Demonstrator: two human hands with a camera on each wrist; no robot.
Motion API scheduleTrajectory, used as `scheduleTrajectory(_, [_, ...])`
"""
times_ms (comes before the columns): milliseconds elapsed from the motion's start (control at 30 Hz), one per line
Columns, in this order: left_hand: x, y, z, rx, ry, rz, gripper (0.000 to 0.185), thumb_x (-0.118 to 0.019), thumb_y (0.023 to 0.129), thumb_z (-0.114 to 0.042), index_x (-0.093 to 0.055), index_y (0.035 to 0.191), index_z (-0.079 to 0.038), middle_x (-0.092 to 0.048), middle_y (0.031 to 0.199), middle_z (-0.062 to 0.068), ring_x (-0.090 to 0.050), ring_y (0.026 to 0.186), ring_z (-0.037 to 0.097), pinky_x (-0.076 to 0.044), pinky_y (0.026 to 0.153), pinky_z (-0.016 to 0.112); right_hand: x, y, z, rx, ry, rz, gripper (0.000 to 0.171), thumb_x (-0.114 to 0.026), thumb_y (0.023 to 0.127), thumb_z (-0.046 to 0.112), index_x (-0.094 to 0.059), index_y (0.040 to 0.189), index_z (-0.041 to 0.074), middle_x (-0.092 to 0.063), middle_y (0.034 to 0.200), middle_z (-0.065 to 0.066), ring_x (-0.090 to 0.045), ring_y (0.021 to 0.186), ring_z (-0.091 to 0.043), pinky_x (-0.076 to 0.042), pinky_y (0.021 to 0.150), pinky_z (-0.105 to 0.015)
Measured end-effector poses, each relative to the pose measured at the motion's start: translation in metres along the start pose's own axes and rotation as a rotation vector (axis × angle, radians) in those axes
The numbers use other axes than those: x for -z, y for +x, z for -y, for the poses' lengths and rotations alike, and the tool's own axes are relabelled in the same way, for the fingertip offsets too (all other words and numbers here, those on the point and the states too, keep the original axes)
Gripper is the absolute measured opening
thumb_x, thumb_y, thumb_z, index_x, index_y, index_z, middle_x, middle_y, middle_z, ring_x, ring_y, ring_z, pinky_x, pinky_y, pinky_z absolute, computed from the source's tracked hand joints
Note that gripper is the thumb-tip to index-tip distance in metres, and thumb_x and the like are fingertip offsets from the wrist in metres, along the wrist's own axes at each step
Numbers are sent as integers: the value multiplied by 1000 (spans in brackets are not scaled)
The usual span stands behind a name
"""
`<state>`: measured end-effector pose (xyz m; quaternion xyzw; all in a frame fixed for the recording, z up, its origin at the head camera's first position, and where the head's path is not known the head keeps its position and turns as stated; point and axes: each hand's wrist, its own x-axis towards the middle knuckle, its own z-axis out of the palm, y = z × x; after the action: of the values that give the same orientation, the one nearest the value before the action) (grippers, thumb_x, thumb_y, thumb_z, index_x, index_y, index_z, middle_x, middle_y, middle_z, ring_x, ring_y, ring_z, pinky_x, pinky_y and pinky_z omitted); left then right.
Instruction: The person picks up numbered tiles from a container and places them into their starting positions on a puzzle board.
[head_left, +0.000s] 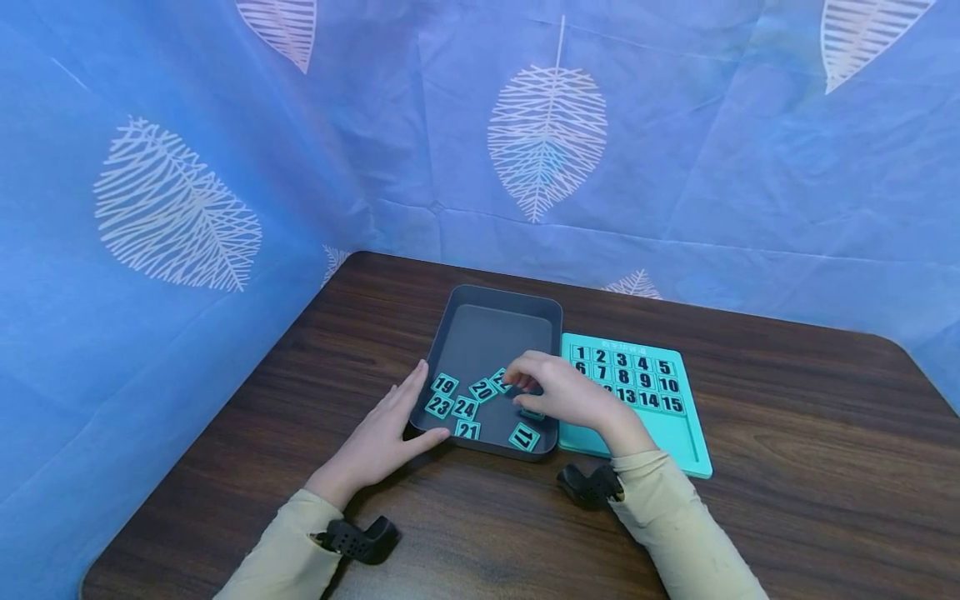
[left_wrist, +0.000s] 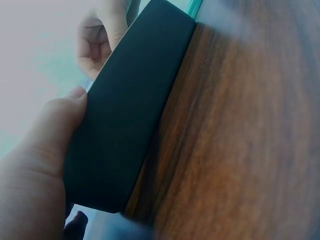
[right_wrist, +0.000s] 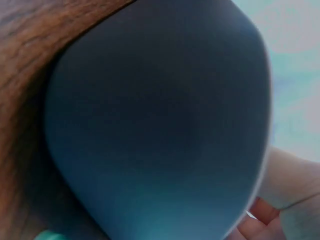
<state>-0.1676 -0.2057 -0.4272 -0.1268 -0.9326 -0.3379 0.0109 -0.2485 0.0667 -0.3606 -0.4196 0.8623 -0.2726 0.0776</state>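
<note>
My left hand [head_left: 381,439] lies along the near left corner of a dark grey tray [head_left: 495,302], fingers straight on its left side. Its thumb touches the near wall, also visible in the left wrist view. My right hand [head_left: 558,387] hovers over the tray's right part, fingers bent, a gap between thumb and fingertips. Loose number tiles lie in the tray: 19 [head_left: 445,384], 23 [head_left: 439,406], 24 [head_left: 465,407], 20 [head_left: 483,390], 21 [head_left: 468,429] and 17 [head_left: 524,437]. One tile [head_left: 500,381] is partly covered by the right fingertips, another [head_left: 532,413] by the thumb.
Against the tray's right side lies a turquoise number board [head_left: 678,446] with rows of tiles up to 15, partly covered by the right forearm. Both stand on a dark wooden table [head_left: 795,417]. Blue cloth with white leaf prints [head_left: 547,133] hangs behind and at the left.
</note>
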Motion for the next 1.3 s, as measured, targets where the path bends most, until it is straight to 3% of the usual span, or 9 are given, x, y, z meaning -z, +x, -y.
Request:
scheduleTrajectory(500, [1,-1,-3,10,11,8,95,-58,88,-59,-4,155,-18,-7,160,1,-12,144,22,-14,114,47,4,13,-4,2,8,-44,20,-65,89,3,-66,109,2,-61,103,-10,-58,88,-16,-53,76,-34])
scheduleTrajectory(867, [1,-1,-2,3,21,2,97,-58,86,-61,-4,155,-19,-7,160,1,-12,144,21,-14,114,47,22,12,-5,-3,-25,-68,19,-64,91,5,-65,110,3,-61,106,-12,-59,91,-19,-52,77,-34])
scheduleTrajectory(1300, [0,-1,-2,15,9,8,97,-57,86,-63,-4,155,-19,-7,160,0,-12,144,22,-15,114,49,12,26,-7,15,3,-53,21,-64,91,5,-65,111,1,-63,105,-13,-60,91,-18,-52,78,-34])
